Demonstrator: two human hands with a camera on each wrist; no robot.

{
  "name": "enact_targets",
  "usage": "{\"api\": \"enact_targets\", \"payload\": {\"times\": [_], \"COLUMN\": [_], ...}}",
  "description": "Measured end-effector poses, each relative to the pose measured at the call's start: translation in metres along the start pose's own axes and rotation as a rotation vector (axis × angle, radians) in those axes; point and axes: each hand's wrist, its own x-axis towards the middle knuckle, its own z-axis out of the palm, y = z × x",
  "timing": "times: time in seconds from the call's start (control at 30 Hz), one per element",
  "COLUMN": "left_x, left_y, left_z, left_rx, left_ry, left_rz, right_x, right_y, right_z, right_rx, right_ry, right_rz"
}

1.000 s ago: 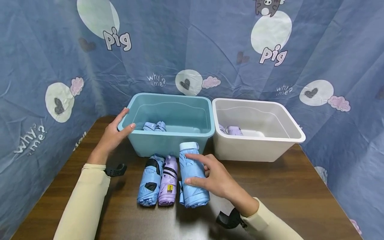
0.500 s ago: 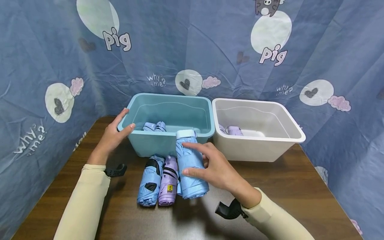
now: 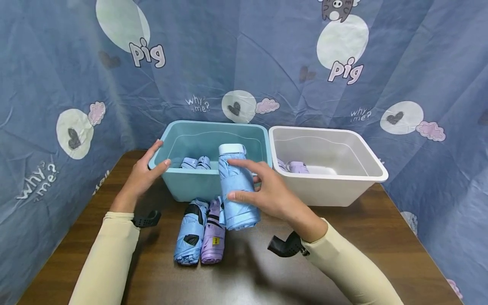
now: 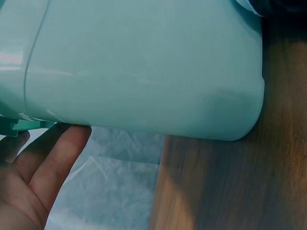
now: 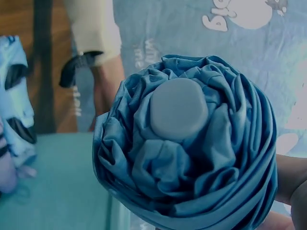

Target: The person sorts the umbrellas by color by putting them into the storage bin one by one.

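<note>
My right hand [image 3: 272, 190] grips a folded light-blue umbrella [image 3: 238, 186], its pale cap [image 3: 232, 148] overlapping the teal bin's inside in the head view. Seen end-on in the right wrist view, the blue umbrella [image 5: 187, 143] shows gathered fabric around a rounded pale end. My left hand [image 3: 142, 173] rests at the left front corner of the teal bin [image 3: 198, 171], fingers extended along its rim and side. In the left wrist view, those fingers [image 4: 60, 153] touch the bin wall [image 4: 144, 72]. A blue umbrella [image 3: 190, 235] and a purple umbrella [image 3: 214, 237] lie side by side on the table.
Beside the teal bin stands a white bin [image 3: 325, 190] holding purple umbrellas [image 3: 297, 167]. Bluish rolled umbrellas [image 3: 196, 162] lie inside the teal bin. A blue printed curtain [image 3: 244, 63] hangs behind the wooden table [image 3: 362, 237].
My right hand has lifted the blue umbrella up and slightly left, from just above the table to the teal bin's front rim. My left hand has stayed at the bin's corner.
</note>
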Motion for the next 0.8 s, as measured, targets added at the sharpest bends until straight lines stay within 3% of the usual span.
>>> {"api": "enact_targets", "payload": {"times": [0.3,0.57,0.8], "left_x": [-0.002,0.0,0.001], "left_y": [-0.002,-0.003,-0.003], "left_z": [0.004,0.003,0.001], "left_rx": [0.017,0.03,0.023], "left_ry": [0.003,0.006,0.009], "left_rz": [-0.006,0.018,0.03], "right_x": [0.033,0.061,0.09], "right_y": [0.001,0.004,0.005], "right_z": [-0.013,-0.02,-0.022], "right_rx": [0.107,0.088,0.152], "right_ry": [-0.013,0.044,0.091], "right_rz": [0.045,0.092,0.129]}}
